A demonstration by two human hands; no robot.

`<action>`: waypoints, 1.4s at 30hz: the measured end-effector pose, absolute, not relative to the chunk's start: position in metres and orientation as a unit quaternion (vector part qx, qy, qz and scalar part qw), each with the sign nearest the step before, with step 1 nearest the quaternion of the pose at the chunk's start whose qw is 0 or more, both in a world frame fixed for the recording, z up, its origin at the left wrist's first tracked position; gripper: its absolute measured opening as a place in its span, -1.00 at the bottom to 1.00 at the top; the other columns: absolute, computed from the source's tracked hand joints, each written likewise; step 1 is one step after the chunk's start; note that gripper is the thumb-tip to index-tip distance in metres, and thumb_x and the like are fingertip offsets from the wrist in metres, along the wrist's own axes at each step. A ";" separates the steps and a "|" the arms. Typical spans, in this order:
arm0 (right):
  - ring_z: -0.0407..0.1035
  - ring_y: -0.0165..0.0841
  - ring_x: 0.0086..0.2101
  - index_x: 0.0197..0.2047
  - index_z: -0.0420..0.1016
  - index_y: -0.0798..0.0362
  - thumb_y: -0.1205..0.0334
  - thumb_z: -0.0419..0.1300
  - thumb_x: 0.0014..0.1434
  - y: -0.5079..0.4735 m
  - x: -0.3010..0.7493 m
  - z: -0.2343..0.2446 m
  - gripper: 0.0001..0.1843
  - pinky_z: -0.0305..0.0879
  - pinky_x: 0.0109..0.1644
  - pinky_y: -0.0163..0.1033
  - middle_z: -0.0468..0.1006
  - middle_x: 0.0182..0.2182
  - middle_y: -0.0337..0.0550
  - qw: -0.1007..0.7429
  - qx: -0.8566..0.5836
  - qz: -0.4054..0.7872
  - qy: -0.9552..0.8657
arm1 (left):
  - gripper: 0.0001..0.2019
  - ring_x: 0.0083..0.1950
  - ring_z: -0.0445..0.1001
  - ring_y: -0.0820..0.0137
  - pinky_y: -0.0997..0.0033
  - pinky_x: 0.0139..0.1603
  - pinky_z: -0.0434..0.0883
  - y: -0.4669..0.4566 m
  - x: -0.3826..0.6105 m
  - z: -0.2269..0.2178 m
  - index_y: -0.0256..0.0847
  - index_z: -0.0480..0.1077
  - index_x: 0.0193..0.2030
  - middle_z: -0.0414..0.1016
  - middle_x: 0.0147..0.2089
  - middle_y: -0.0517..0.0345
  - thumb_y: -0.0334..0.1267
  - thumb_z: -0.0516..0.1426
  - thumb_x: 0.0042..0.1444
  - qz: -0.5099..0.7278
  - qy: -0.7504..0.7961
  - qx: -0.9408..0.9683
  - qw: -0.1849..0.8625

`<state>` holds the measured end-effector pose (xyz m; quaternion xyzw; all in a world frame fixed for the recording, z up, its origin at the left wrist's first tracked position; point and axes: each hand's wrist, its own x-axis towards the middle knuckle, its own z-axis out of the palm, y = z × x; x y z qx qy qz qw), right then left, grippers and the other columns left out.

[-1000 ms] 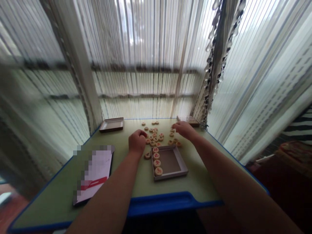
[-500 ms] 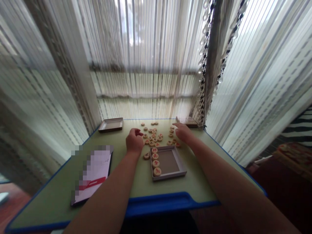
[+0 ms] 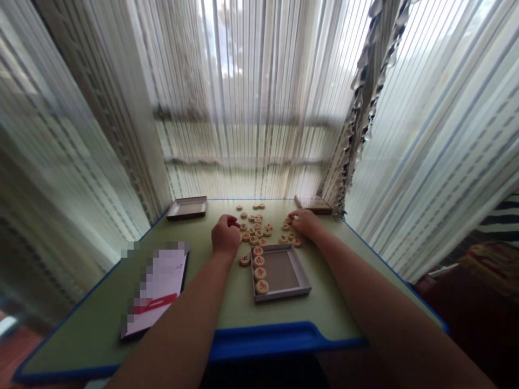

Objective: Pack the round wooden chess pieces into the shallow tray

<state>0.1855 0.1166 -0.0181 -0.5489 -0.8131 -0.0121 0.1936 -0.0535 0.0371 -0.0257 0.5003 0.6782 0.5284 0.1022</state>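
Note:
Several round wooden Chinese chess pieces [image 3: 258, 233] with red or dark characters lie scattered across the green table. At their left edge is my left hand [image 3: 226, 235], its fingers curled inward; whatever may be inside is hidden. My right hand [image 3: 306, 223] reaches to the right-hand group, fingertips closed on a chess piece [image 3: 288, 219] there, partly covered by the fingers. Nearer to me sits a shallow open box [image 3: 302, 273], with red-marked pieces [image 3: 259, 273] in a column along its left wall. A dark-marked piece [image 3: 244, 259] lies just outside that wall.
An open box tray [image 3: 187, 215] stands at the far left and a closed flat box [image 3: 313, 203] at the far right. On the left lies a clipboard-like dark-edged board [image 3: 162, 275] with paper and a red item. Curtains [image 3: 251, 135] hang behind the table [image 3: 194, 302].
My right hand has drawn back slightly, its extended index finger now bent down onto the pieces. My left hand stays curled in nearly the same spot. The view has shifted a little.

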 end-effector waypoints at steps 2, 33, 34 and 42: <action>0.38 -0.32 -0.15 -0.22 0.50 0.14 0.31 0.11 0.04 0.115 0.186 -0.016 -0.76 0.19 -0.02 -0.30 0.54 -0.21 -0.04 0.194 -0.564 -0.010 -0.802 | -0.75 -0.36 0.45 0.41 0.47 -0.29 0.32 0.037 -0.054 -0.026 -0.20 0.34 -0.36 0.49 -0.45 0.18 -0.48 -0.06 -0.18 0.527 0.680 0.499 0.103; 0.27 -0.23 -0.12 -0.14 0.48 -0.01 0.24 0.08 0.07 0.168 0.079 0.009 -0.73 0.13 -0.03 -0.20 0.49 -0.11 -0.13 0.090 -0.423 -0.064 -0.899 | -0.81 -0.41 0.41 0.41 0.48 -0.37 0.24 0.034 -0.044 -0.020 -0.16 0.33 -0.47 0.47 -0.49 0.20 -0.45 -0.05 -0.15 0.510 0.676 0.520 0.115; 0.27 -0.23 -0.13 -0.18 0.50 -0.01 0.23 0.08 0.08 0.171 0.079 0.009 -0.75 0.13 -0.04 -0.21 0.50 -0.14 -0.14 0.084 -0.415 -0.064 -0.904 | -0.82 -0.41 0.40 0.41 0.48 -0.38 0.24 0.034 -0.044 -0.020 -0.16 0.33 -0.48 0.47 -0.49 0.20 -0.45 -0.05 -0.15 0.509 0.678 0.517 0.116; 0.35 -0.30 -0.18 -0.10 0.47 0.08 0.26 0.10 0.07 0.186 0.083 0.007 -0.69 0.11 -0.03 -0.26 0.55 -0.21 -0.08 0.065 -0.414 -0.041 -0.907 | -0.83 -0.42 0.41 0.40 0.48 -0.40 0.25 0.037 -0.044 -0.024 -0.16 0.34 -0.48 0.47 -0.50 0.19 -0.43 -0.04 -0.16 0.512 0.690 0.497 0.124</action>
